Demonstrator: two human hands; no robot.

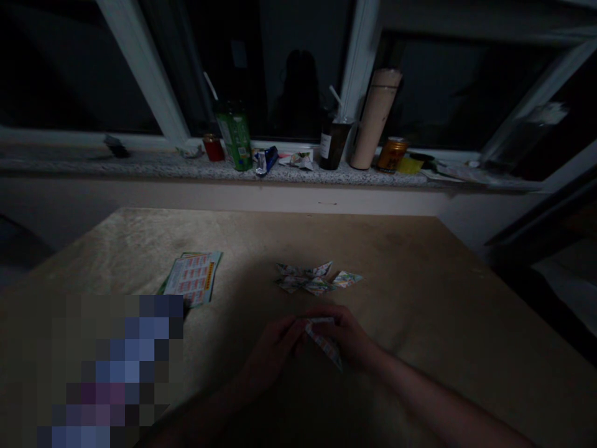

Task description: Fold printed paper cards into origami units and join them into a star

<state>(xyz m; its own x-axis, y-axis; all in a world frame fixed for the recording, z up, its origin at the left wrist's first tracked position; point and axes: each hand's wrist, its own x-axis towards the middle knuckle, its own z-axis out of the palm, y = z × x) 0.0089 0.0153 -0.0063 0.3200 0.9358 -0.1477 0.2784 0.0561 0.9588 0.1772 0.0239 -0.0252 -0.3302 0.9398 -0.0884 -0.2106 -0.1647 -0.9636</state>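
Both hands meet low over the brown table (420,280) in dim light. My left hand (273,348) and my right hand (349,339) pinch a folded piece of printed paper (324,342) between them; its pointed end sticks down toward me. Just beyond the hands lie several folded paper pieces (314,280) grouped together on the table. To the left rests a small stack of printed paper sheets (193,277).
A stone windowsill (140,163) runs along the back with a green bottle (236,134), a red can (213,148), a dark cup with a straw (332,142), a tall tan cup (375,118), an orange can (392,154) and wrappers. A blurred-out patch covers the lower left.
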